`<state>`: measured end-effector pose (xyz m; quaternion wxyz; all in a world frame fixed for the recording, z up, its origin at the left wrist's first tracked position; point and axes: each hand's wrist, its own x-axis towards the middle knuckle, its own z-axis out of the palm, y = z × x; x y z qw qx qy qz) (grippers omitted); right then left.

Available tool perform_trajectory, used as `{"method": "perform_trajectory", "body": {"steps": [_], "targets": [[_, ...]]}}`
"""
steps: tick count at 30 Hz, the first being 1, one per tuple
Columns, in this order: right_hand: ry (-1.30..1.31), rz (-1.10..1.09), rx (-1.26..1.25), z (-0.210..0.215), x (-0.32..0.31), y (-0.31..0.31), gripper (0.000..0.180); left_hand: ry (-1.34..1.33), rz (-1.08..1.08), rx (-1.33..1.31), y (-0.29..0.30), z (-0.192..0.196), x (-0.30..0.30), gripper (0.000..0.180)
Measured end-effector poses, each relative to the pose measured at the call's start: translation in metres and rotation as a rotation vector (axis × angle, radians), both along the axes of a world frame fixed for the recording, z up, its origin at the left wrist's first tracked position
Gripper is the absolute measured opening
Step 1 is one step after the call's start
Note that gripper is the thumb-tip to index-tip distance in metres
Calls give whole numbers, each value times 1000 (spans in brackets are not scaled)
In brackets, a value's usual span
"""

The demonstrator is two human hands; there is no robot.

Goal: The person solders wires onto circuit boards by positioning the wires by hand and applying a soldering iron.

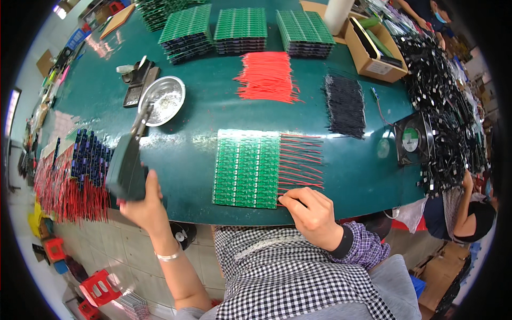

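Note:
My left hand is closed around the grip of a dark soldering gun, slightly blurred. The gun's metal front end reaches over a shiny metal bowl with small pale bits in it. In front of me lies a green circuit board panel made up of many small boards. Red and dark wires stick out in a row from its right edge. At the panel's lower right corner, my right hand pinches a red wire between thumb and forefinger; its other fingers are curled.
Beyond the panel lie loose red wires and black wires. Stacked green panels line the back, beside a cardboard box. Wired boards stand at left. A fan and heaped black cables sit at right, near other people.

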<state>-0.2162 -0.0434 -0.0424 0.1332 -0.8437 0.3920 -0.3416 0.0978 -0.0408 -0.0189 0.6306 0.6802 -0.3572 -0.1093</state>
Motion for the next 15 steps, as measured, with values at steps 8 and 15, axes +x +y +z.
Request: {"method": "perform_trajectory", "body": {"steps": [8,15], "targets": [[-104,22,-71,6,-4,0,30,384,-214,16,87,16,-66,57],[-65,61,41,5,-3,2,23,439,-276,436,162,0,-89,53]]}}
